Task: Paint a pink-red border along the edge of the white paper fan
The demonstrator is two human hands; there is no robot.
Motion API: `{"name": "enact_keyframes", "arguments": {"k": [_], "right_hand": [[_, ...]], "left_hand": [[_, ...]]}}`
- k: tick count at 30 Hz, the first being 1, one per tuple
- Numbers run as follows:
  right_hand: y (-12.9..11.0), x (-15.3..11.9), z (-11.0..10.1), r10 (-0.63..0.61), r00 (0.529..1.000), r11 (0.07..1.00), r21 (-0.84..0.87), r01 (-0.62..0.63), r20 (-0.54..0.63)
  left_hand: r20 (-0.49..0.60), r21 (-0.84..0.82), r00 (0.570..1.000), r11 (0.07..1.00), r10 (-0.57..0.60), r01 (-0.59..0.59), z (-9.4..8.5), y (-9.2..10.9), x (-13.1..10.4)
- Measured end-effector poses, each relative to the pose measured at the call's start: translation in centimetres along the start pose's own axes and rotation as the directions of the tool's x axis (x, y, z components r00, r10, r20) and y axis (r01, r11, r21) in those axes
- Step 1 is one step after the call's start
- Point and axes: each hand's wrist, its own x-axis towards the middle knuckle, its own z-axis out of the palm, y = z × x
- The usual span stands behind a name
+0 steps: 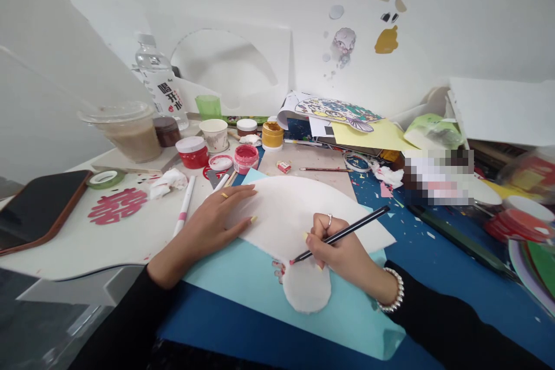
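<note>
A white fan-shaped sheet (277,208) with a round lower lobe lies on light blue paper (243,277). My left hand (217,219) rests with fingers spread on the sheet's left part. Between the fingers of my right hand (336,243) is a slim black pen or brush (358,225), slanting down to the left. Its tip touches the sheet where the fan narrows into the lobe, at a small red spot. Red and grey marks (278,270) show just left of that spot.
Behind the sheet stand a pink paint jar (246,158), a yellow jar (273,136), a red jar (192,153) and a paper cup (214,134). A drink cup (130,133), bottle (160,78) and phone (39,208) are left. A dark green tool (459,243) lies right.
</note>
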Motion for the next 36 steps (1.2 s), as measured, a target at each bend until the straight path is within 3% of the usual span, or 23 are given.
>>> {"name": "enact_keyframes", "arguments": {"k": [13, 18, 21, 29, 36], "right_hand": [[0.2, 0.0, -0.2, -0.01, 0.999, 0.999, 0.034, 0.009, 0.038], [0.0, 0.2, -0.3, -0.014, 0.997, 0.995, 0.093, 0.02, -0.07], [-0.3, 0.2, -0.4, -0.013, 0.998, 0.996, 0.087, 0.018, -0.057], [-0.8, -0.3, -0.5, -0.054, 0.998, 0.998, 0.026, 0.053, 0.027], [-0.1, -0.6, 0.0, -0.226, 0.974, 0.942, -0.25, 0.224, 0.023]], "left_hand": [[-0.001, -0.005, 1.0, 1.0, -0.008, 0.008, -0.1, 0.2, 0.0], [-0.004, -0.018, 1.0, 1.0, -0.015, 0.015, -0.1, 0.2, 0.1], [0.001, -0.019, 1.0, 1.0, -0.019, 0.019, 0.0, 0.1, 0.1], [0.012, -0.019, 1.0, 1.0, -0.014, 0.014, -0.1, 0.1, 0.0], [0.016, -0.025, 1.0, 1.0, -0.003, 0.004, -0.1, 0.0, 0.0]]}}
